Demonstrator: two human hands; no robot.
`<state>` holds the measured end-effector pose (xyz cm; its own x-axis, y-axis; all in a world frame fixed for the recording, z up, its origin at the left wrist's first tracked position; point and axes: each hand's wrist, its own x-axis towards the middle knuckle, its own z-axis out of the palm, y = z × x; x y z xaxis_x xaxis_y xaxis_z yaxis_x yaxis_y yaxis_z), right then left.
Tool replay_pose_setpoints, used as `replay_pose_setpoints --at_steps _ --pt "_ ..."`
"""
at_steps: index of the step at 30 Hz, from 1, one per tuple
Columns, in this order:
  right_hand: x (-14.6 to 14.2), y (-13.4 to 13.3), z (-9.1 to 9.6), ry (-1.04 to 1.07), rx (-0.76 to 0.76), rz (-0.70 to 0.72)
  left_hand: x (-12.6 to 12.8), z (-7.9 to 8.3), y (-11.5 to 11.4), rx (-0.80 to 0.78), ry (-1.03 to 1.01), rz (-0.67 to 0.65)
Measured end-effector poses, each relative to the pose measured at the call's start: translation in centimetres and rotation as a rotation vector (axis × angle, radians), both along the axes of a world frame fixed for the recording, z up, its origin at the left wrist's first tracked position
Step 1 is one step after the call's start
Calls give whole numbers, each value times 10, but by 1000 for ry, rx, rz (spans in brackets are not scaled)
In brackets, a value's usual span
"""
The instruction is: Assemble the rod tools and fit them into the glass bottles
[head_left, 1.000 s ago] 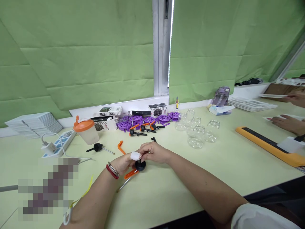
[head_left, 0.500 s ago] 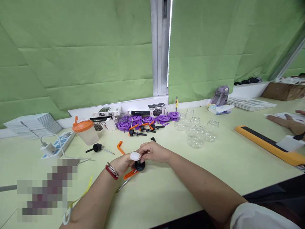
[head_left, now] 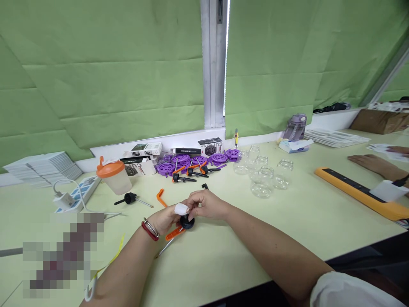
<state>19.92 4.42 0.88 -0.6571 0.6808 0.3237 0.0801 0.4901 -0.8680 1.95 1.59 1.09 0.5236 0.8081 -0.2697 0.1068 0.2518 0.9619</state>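
My left hand (head_left: 166, 217), its thumb covered in something white, is closed round a black round cap (head_left: 187, 222). From under the cap a ribbed orange lever (head_left: 174, 233) and a thin metal rod (head_left: 165, 247) stick out to the lower left. Fingers of my right hand (head_left: 206, 204) are pinched together at the top of the cap; whatever lies between their tips is hidden. Just beyond my hands are a loose orange lever (head_left: 160, 197) and a small black piece (head_left: 205, 186). Another black cap with a rod (head_left: 130, 198) lies to the left.
Several purple wheel-shaped parts (head_left: 181, 159) and printed boxes (head_left: 140, 166) line the back. Clear glass jars (head_left: 262, 187) stand right of centre. A cup with an orange lid (head_left: 115, 179) and a power strip (head_left: 81, 194) are left. Another person's hand (head_left: 367, 162) rests beyond a yellow bar (head_left: 354, 192).
My hands keep almost the same pose at the cap. At the far right, the other person's hands and the white paper have shifted.
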Motion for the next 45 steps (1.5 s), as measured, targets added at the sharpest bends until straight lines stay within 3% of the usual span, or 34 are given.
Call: replay_pose_setpoints --at_steps 6,10,19,34,45 --pt "6 0 -1 -5 36 89 -2 -1 0 22 -29 -31" --pt "10 -3 1 6 -22 15 -3 -1 1 31 -35 -67" --pt "9 -7 0 26 -187 42 -3 -2 2 28 -68 -66" --pt "-3 -7 -18 125 -252 9 0 1 -1 28 -61 -6" --pt "-4 -7 -19 154 -300 28 2 6 -3 24 -51 -21"
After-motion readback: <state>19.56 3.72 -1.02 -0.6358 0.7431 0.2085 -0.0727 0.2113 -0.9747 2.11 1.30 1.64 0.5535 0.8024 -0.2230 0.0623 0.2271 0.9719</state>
